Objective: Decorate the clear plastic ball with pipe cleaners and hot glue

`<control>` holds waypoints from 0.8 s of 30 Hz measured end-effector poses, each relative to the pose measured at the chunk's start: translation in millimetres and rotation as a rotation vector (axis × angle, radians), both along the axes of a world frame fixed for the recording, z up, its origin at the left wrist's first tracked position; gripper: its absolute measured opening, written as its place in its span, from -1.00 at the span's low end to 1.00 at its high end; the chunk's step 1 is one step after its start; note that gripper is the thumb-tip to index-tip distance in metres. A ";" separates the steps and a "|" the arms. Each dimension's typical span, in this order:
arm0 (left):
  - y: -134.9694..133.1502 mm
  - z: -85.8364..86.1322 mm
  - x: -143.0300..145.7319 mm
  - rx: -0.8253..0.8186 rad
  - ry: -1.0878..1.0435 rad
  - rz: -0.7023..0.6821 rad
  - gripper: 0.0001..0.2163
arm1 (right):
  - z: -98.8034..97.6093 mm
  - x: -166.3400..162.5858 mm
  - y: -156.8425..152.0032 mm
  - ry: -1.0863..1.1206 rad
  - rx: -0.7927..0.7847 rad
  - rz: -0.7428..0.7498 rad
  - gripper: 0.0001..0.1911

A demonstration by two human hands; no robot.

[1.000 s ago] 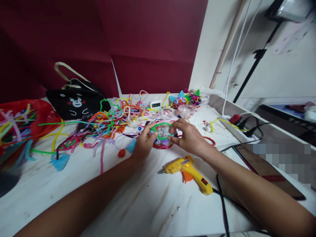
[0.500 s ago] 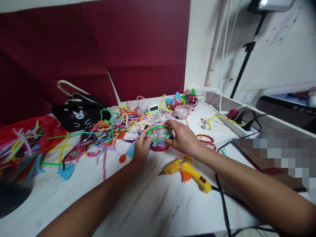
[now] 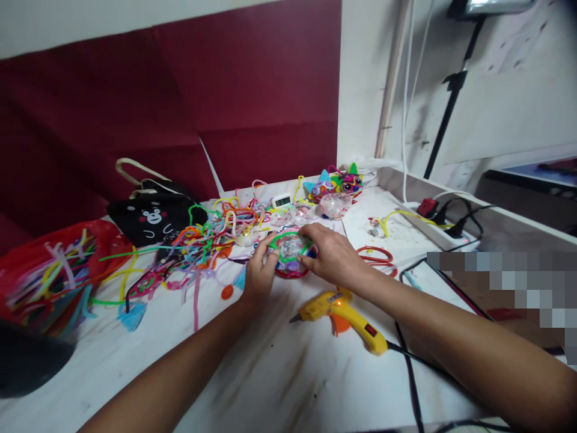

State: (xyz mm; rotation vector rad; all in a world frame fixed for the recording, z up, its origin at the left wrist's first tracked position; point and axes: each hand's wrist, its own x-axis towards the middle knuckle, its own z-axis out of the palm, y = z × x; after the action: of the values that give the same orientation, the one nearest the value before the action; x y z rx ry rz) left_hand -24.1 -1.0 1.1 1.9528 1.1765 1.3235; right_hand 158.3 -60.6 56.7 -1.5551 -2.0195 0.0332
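Note:
My left hand [image 3: 260, 269] and my right hand [image 3: 331, 254] grip opposite sides of a round, clear decorated craft piece [image 3: 291, 248] low over the white table. A green pipe cleaner runs over its top, purple and blue bits stick to its side, and red shows around its bottom. My fingers are closed against its rim; its far side is partly hidden. In front of my right hand lies a yellow glue gun [image 3: 336, 308], its nozzle toward the left and its small light glowing. An orange disc [image 3: 227, 292] sits left of my left wrist.
Tangled pipe cleaners [image 3: 216, 231] cover the left, beside a red bag [image 3: 112, 237] and a black bag [image 3: 157, 216]. Behind are a small timer [image 3: 282, 201], a clear ball [image 3: 335, 205] and decorated figures [image 3: 347, 180]. A power strip [image 3: 444, 231] and the glue gun's cord [image 3: 417, 358] lie right.
The camera view has shifted slightly, so the left-hand items appear farther right and lower. Both hands stay on the craft piece, with only slight movement.

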 end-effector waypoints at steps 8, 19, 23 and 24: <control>-3.1 0.4 0.1 0.009 0.086 0.072 -0.60 | 4.7 -16.9 -16.9 -0.200 -0.062 -0.104 -0.71; -7.9 7.7 3.5 -0.010 0.110 0.032 -0.56 | -22.4 -28.6 -17.2 -0.456 0.117 -0.147 -0.45; -9.4 15.2 4.4 -0.029 0.160 0.037 -0.56 | -25.5 -27.8 -15.0 -0.478 0.131 -0.136 -0.42; -9.2 17.0 4.3 -0.029 0.172 0.041 -0.55 | -25.0 -27.2 -14.0 -0.472 0.124 -0.134 -0.42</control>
State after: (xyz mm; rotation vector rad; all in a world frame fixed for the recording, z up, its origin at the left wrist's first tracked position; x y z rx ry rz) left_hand -19.8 -10.2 18.1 2.0657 1.3151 1.1702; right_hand 131.1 -74.5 31.7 -1.7315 -2.2043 -0.5477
